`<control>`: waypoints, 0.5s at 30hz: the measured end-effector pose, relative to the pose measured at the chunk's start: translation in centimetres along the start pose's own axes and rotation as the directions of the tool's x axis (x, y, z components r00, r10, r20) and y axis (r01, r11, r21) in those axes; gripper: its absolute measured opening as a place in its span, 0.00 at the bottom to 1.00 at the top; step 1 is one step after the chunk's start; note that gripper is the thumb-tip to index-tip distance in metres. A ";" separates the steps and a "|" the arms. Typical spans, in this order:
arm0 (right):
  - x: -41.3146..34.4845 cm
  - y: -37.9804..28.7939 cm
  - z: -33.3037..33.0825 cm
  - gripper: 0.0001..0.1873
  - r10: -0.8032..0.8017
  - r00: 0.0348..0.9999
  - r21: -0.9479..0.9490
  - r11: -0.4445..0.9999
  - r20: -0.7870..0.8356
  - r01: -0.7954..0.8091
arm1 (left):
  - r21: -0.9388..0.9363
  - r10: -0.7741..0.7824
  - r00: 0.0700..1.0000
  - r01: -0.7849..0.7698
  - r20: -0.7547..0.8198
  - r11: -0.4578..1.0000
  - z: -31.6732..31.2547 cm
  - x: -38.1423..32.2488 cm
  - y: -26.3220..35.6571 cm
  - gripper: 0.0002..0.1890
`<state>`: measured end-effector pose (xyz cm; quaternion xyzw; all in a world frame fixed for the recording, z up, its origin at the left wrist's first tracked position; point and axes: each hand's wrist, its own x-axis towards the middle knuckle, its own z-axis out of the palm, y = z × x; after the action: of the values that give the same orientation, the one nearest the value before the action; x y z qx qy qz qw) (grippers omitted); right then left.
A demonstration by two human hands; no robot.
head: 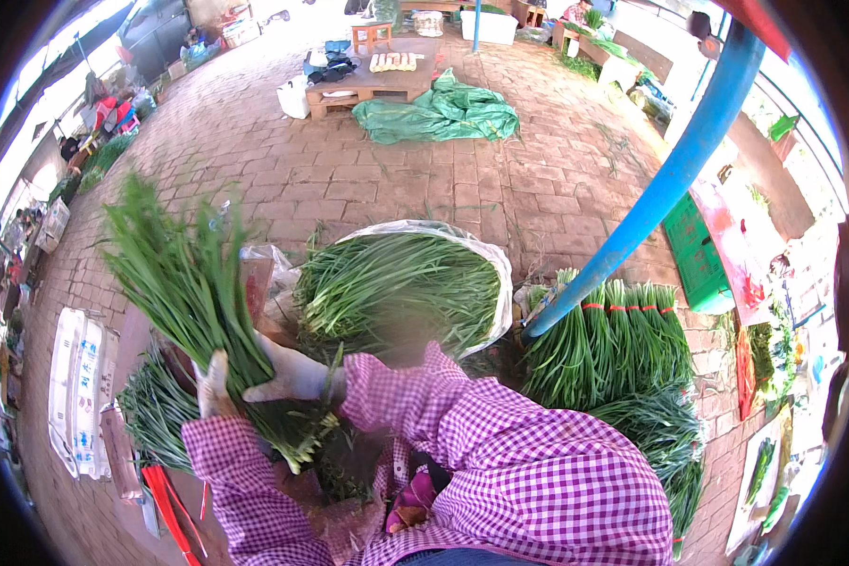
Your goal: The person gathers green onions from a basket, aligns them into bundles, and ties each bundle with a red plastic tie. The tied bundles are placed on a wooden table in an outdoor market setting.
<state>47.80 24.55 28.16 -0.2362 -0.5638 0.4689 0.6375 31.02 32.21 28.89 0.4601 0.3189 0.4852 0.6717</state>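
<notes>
Both of my gloved hands grip a large bunch of garlic chives [184,297], its green leaf tips up and blurred, its pale cut ends down toward my lap. My left hand [216,385] holds the near left side of the bunch. Across from it, my right hand [290,375] wraps the right side, thumb over the stems. Beyond my right forearm lies a heap of loose chives [403,283] in a white plastic wrapping [502,276]. Left of my left hand, more chives [152,403] lie on a low surface, with red ties [166,502] close by.
Chive bundles with red bands [612,339] are stacked at the right, beside a slanting blue pole [651,205]. A white foam box [81,396] stands at far left. On the brick floor [311,170] ahead are a wooden platform [396,81] and green sheeting [439,113]. A person [576,13] is far off.
</notes>
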 end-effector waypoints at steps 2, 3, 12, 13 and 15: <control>3.5 -2.3 0.2 0.50 -0.107 0.990 -0.040 0.993 0.087 0.110 | 0.202 0.163 0.986 -0.164 0.025 0.965 0.1 2.5 2.6 0.38; 5.5 -3.5 0.3 0.49 -0.068 0.988 -0.045 0.996 0.137 0.075 | 0.400 0.191 0.981 -0.157 -0.045 0.903 0.3 3.1 3.8 0.38; 15.3 -3.1 0.6 0.21 -0.090 0.933 0.011 0.996 0.349 0.091 | 0.229 0.558 0.758 -0.642 0.338 0.732 4.0 3.1 13.9 0.36; 15.9 -0.9 0.8 0.20 -0.071 0.938 0.027 0.997 0.340 0.065 | 0.341 0.568 0.777 -0.629 0.271 0.699 3.6 3.4 13.7 0.39; 16.7 3.7 0.7 0.20 -0.030 0.941 0.058 0.998 0.336 0.011 | 0.578 0.377 0.926 -0.322 0.027 0.750 1.9 3.4 12.3 0.41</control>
<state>44.66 40.51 33.54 -0.1291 -0.6536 0.5111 0.5431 29.37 36.10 41.02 0.6689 0.3883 0.5043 0.3840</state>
